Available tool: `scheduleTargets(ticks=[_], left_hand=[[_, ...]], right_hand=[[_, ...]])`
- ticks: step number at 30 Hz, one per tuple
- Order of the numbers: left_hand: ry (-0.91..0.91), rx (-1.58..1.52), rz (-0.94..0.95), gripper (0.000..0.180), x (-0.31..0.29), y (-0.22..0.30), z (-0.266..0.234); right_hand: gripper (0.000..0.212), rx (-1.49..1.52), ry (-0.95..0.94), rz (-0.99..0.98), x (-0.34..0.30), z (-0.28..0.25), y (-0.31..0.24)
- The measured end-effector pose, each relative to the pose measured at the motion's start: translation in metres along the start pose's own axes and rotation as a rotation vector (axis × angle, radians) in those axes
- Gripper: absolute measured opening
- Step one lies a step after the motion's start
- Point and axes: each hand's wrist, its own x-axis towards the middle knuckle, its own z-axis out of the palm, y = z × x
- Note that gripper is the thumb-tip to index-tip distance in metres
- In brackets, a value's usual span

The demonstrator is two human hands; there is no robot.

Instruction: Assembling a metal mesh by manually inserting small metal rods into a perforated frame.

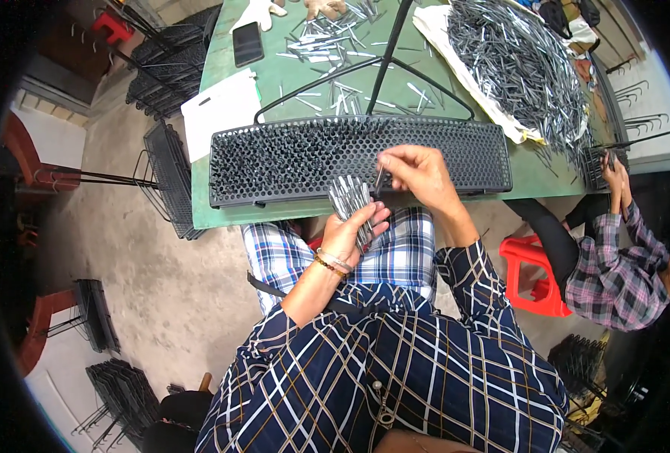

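My left hand [344, 235] is closed around a bundle of slim silver metal pieces [348, 195], which fan upward from the palm. Between the thumb and fingers of my right hand [424, 175] is one dark slim metal piece [380, 180], just right of the bundle. Both hands are at the front edge of a long black perforated rack [455, 162] with a wire handle frame [380, 75]. Dark pieces stand densely in the holes of its left part [274, 155]; the holes on the right show bare mesh.
More slim pieces lie scattered on the green table [225, 75], and a large heap [516, 68] rests on white sacking. A phone [248, 45], white paper [218, 113] and gloves [259, 13] lie at the left. A co-worker [622, 264] sits right, near a red stool [535, 283]. Racks [170, 177] hang left.
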Motion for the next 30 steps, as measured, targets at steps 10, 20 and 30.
scheduleTargets(ticks=[10, 20, 30], left_hand=[[-0.010, 0.028, -0.038, 0.021, -0.002, -0.001, -0.001], [-0.028, 0.047, -0.043, 0.023, -0.001, -0.001, -0.003], [-0.033, 0.055, -0.038, 0.023, -0.001, -0.001, -0.003]], right_hand=[[0.019, -0.200, 0.201, -0.344, 0.050, 0.012, 0.003], [0.018, -0.247, 0.201, -0.394, 0.049, 0.012, 0.007], [0.018, -0.265, 0.259, -0.445, 0.048, 0.016, 0.010]])
